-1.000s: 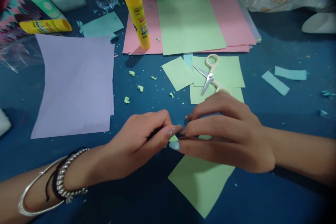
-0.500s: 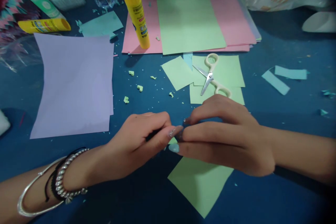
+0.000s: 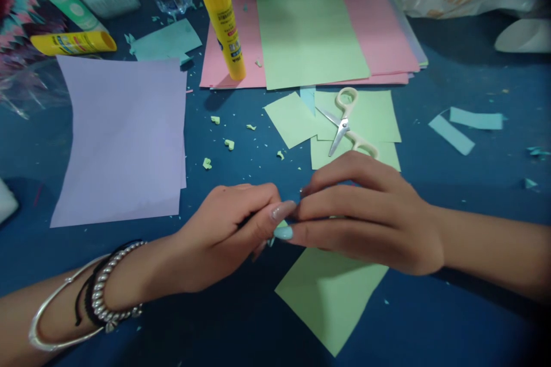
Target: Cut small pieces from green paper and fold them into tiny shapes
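A slip point(image 3: 281, 224) of green paper is pinched between the thumb and fingers of the left hand point(image 3: 236, 229), that grip being closed right down so that little more than an edge of the paper is left showing. The fingertips of the right hand point(image 3: 365, 218) are brought up against it, a pale-blue nail laid at the slip's lower edge; whether the paper is gripped by them or merely steadied cannot be made out, as the contact is hidden. Both sets of tips are probably held so close because so small a piece could hardly be controlled otherwise. The slip is held in front of the body, above the worktop point(image 3: 215, 332), where it can be watched from overhead. A green sheet point(image 3: 331, 304) is left partly beneath the right hand, presumably as stock within reach. The scissors point(image 3: 344, 125) are laid with blades spread on green pieces point(image 3: 379, 117) just beyond that hand, handy for being picked up. Small curls point(image 3: 229, 144) are scattered farther off, likely so that the working spot is not crowded, and the glue stick point(image 3: 228, 28) is stood upright on pink paper point(image 3: 385, 40), perhaps to be easily grasped.
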Tool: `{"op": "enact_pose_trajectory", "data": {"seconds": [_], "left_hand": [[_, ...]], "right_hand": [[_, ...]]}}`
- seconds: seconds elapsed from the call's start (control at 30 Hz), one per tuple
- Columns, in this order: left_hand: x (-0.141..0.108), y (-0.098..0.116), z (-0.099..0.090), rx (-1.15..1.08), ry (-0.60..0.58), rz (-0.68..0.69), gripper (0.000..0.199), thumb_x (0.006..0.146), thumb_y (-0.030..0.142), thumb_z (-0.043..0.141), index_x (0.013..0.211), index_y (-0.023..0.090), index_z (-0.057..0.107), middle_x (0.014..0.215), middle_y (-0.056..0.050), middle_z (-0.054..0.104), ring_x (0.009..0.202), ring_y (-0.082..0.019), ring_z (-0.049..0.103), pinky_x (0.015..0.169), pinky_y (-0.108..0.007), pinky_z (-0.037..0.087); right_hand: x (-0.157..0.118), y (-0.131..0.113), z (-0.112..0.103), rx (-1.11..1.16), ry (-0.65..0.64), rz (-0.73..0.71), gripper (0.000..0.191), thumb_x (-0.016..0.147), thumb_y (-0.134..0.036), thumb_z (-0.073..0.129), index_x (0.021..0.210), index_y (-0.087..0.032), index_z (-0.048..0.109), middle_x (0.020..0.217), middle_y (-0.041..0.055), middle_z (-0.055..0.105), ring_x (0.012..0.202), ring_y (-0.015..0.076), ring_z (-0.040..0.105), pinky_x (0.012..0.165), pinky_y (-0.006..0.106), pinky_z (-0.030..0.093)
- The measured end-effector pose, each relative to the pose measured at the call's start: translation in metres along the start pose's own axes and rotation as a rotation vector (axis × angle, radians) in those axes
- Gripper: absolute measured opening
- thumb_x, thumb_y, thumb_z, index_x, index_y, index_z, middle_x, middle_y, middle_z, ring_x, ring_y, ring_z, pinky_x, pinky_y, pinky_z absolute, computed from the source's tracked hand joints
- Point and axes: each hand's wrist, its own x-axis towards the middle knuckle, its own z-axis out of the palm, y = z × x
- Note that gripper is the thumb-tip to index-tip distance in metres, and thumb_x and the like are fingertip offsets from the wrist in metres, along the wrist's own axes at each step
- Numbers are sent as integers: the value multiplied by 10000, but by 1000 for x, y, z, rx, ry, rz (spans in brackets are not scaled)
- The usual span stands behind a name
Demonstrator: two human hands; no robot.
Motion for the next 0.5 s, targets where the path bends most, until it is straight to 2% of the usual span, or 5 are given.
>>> {"op": "enact_pose_trajectory", "data": {"seconds": [0.1,0.2,0.3,0.5], "left_hand": [[-4,-3,4,-199,52,25,273,925,265,302,707,178,442,532,60,480,476,-52,445,482,-161,345],[-6,-5,6,-327,33,82,201,922,318,300,845,195,439,585,45,467,492,-77,428,456,-194,331],[-6,-7,6,-345,18,85,199,924,349,295,903,200,426,599,35,454,502,-90,425,441,-208,314],[-6,-6,6,-339,31,53,194,917,353,314,893,198,428,610,26,455,531,-99,440,452,-217,318]], "right_hand": [[1,2,1,42,47,41,40,831,-166,564,850,-182,596,801,7,653,768,126,574,689,285,485],[3,3,4,94,137,92,23,824,-172,575,822,-171,597,764,22,636,752,121,571,693,282,489],[5,3,5,110,139,128,35,831,-189,567,808,-185,592,757,16,628,740,114,566,670,277,485],[5,3,3,138,147,157,30,794,-159,608,815,-174,592,757,30,627,729,117,556,662,272,479]]}}
